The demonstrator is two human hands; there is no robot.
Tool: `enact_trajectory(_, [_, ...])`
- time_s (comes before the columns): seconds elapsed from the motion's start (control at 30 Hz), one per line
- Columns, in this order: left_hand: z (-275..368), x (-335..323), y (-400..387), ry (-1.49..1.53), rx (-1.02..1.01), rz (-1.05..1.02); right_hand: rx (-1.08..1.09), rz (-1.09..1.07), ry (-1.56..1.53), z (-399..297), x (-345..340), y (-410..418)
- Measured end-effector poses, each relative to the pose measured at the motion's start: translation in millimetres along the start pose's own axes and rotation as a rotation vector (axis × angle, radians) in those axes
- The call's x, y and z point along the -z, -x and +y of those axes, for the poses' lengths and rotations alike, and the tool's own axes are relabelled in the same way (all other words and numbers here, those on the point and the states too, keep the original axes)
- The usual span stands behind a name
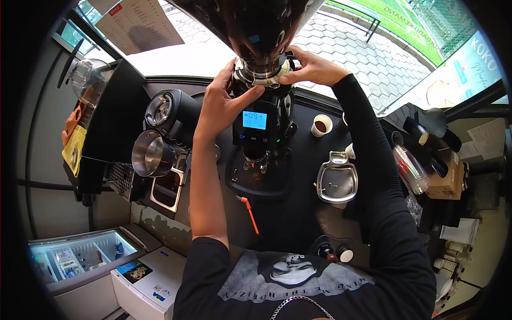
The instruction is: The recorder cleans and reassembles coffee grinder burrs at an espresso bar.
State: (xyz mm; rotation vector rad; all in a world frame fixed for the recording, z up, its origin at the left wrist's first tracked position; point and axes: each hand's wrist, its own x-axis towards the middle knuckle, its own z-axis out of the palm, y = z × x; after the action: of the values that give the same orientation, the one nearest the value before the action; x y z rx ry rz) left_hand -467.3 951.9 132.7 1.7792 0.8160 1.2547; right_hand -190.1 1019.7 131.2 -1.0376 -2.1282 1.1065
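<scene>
Both of my hands grip the ring-shaped adjustment collar (262,79) of a black electric coffee grinder (240,134), below its dark hopper (256,28). My left hand (229,102) holds the collar's left side, thumb across its front. My right hand (314,69) grasps the right side, thumb on the collar's front edge; some fingers of both hands are hidden behind it. Under the collar, the grinder's blue display (255,120) is lit. Coffee grounds lie on the grinder's black tray (260,192) beneath the spout. An orange-handled brush (251,216) rests on the black counter just before the tray.
Right of the grinder stand a paper cup (321,126) with brown contents and a shiny metal tray (338,182). A tamper (327,253) lies near my body. At left are a second black machine (182,116) and a steel cup (154,154). Stacked plastic cups (412,168) sit far right.
</scene>
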Motion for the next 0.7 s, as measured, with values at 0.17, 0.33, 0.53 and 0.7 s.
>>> enact_trajectory(0.17, [0.9, 2.3, 0.5, -0.048, 0.027, -0.042, -0.021, 0.009, 0.015, 6.8, 0.9, -1.5])
enact_trajectory(0.33, [-7.8, 5.4, 0.3, -0.077, 0.008, -0.016, -0.013, 0.006, -0.191, 10.6, -2.3, -0.5])
enact_trajectory(0.53, [-7.7, 6.4, -0.3, -0.131, 0.018, 0.002, -0.004, -0.042, -0.079, 10.6, 9.1, -3.9])
enact_trajectory(0.7, [-7.4, 7.5, -0.3, -0.163, 0.038, -0.008, 0.054, -0.060, -0.047, 13.2, 10.5, -7.5])
